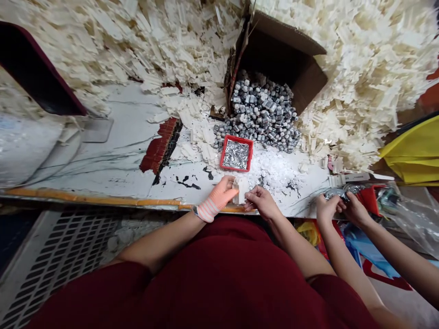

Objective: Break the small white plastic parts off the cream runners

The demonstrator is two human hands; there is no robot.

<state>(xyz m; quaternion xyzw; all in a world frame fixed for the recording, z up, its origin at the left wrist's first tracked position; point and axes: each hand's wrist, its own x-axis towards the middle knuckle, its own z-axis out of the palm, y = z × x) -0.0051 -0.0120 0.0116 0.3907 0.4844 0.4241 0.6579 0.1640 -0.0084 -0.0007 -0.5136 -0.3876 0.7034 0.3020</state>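
Centrally, below middle: cream plastic piece (241,190) gripped in gloved left hand (218,197); right hand (263,202) just beside, hold unclear. Underneath, chipped marbled tabletop (121,153). Across top, plastic heaps (192,41); lower left, slotted crate (22,260).

Lit rather evenly and brightly over the white tabletop (126,123), in a neutral, slightly cool tone; hard to tell from which side. Very pale, almost washed out, on the small white pieces (274,168), and poor in fine detail on the pale block (241,188). Deep in shadow inside the cardboard box (288,34), and dark also below the table edge (96,197) at lower left. Glinting on the metal pins (235,155) and on the clear plastic (414,217) at right. Clearest near the middle, soft and smeared toward the corners, and stretched at the sides.
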